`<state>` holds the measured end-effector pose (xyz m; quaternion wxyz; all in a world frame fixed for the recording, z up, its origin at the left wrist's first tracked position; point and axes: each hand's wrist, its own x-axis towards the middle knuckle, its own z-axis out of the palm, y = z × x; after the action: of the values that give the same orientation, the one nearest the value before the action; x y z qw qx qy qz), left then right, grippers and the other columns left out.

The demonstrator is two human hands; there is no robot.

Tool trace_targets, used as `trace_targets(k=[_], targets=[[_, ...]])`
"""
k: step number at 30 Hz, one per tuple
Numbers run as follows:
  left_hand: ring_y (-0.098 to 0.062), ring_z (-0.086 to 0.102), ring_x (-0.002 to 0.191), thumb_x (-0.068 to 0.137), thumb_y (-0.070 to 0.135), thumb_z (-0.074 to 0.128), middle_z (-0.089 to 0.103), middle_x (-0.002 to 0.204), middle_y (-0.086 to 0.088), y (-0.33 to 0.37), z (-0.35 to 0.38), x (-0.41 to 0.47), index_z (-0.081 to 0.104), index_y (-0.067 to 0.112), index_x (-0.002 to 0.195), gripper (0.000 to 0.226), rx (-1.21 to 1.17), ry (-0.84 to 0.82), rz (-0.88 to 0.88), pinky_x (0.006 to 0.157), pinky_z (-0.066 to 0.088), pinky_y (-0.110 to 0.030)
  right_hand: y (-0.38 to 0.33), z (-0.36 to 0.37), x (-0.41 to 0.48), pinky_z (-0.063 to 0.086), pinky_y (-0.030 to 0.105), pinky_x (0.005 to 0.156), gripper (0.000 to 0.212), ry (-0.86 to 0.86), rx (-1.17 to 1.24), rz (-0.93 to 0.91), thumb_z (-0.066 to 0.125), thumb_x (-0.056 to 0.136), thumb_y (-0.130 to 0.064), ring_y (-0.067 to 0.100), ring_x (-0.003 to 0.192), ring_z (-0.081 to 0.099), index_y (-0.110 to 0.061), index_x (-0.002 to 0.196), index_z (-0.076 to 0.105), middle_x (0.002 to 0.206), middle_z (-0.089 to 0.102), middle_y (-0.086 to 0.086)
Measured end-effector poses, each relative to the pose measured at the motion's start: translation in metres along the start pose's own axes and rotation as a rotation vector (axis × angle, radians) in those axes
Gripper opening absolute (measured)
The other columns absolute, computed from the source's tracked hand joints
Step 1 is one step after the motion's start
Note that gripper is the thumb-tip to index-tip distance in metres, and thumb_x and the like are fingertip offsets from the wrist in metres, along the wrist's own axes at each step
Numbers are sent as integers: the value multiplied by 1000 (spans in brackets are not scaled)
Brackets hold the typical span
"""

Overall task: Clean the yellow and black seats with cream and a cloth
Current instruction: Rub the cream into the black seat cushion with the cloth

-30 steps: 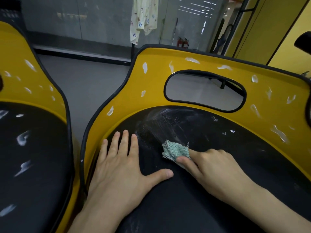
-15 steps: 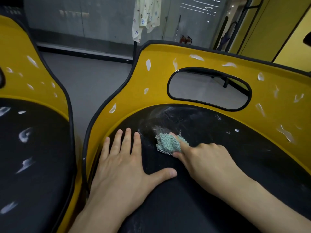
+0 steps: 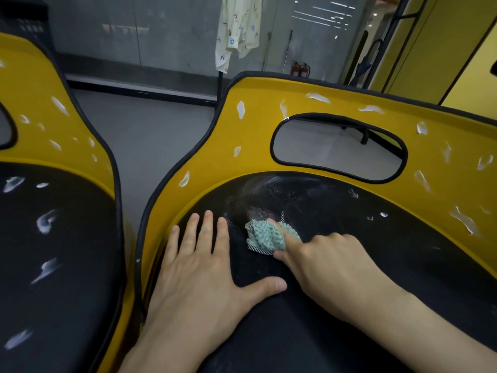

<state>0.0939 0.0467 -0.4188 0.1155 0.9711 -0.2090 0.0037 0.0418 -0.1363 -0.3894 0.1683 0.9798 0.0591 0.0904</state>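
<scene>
Head view, and here we are over the near seat (image 3: 215, 157): a smooth yellow shell with black piping, an oval cutout (image 3: 336, 146) through its back, and a matte black cushion filling the lower frame. White cream (image 3: 240, 109) dots the yellow in thick, streaky dabs, from eleven o'clock round to three. On the black there is a hazy, rubbed-in smear just above the cloth (image 3: 265, 236). That cloth is a small nubbly mint-green wad with a checked edge, lying on the cushion near the frame's centre. The right hand (image 3: 330, 262) pinches it, index finger laid over the top, thumb at its lower edge, the other fingers curled under. The left hand (image 3: 204, 267) lies at the cloth's eight o'clock, palm flat on the cushion, fingers straight and spread, thumb out toward three o'clock, holding nothing. Off at nine o'clock is a second seat (image 3: 53, 265), with unwiped cream streaks on its black and yellow. At twelve o'clock a pale patterned shirt (image 3: 236, 30) hangs above the grey floor (image 3: 150, 125).
</scene>
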Motion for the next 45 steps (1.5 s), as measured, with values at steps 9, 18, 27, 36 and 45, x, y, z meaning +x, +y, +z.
trace_targets(k=[9,18,27,36,45], targets=[[-17,-29,147,46,107,-8,-28,162,2,0,0,2,-20,25,156,137,14,-30,2,122,-13,-45,-11,3,52,33,36,58,73,77,94,70,10,88,-77,32,81,63,-23,101,58,85,66,9],[-16,-26,149,46,106,-9,-25,163,2,0,-1,0,-18,25,156,137,27,-7,1,122,-14,-43,-5,4,14,35,53,104,68,-69,218,131,10,91,-73,37,138,28,-42,147,31,158,25,7],[-15,-26,149,44,107,-10,-23,164,3,1,-1,-1,-17,26,157,139,17,-7,-5,122,-13,-43,-3,5,4,-1,53,119,66,-264,306,120,5,95,-62,16,149,-9,-35,154,11,162,-8,-10],[-16,-25,149,46,107,-8,-23,164,2,1,-3,2,-18,26,156,137,29,-34,-13,122,-12,-45,1,22,70,-2,65,114,63,-338,415,206,10,99,-60,24,149,-8,-32,154,12,163,-9,-7],[-15,-26,148,43,109,-5,-24,163,2,1,-2,-1,-18,21,156,143,33,-51,-7,122,-13,-44,-6,15,34,-3,60,116,61,-316,428,83,15,100,-57,16,148,-14,-26,152,24,161,-11,-12]])
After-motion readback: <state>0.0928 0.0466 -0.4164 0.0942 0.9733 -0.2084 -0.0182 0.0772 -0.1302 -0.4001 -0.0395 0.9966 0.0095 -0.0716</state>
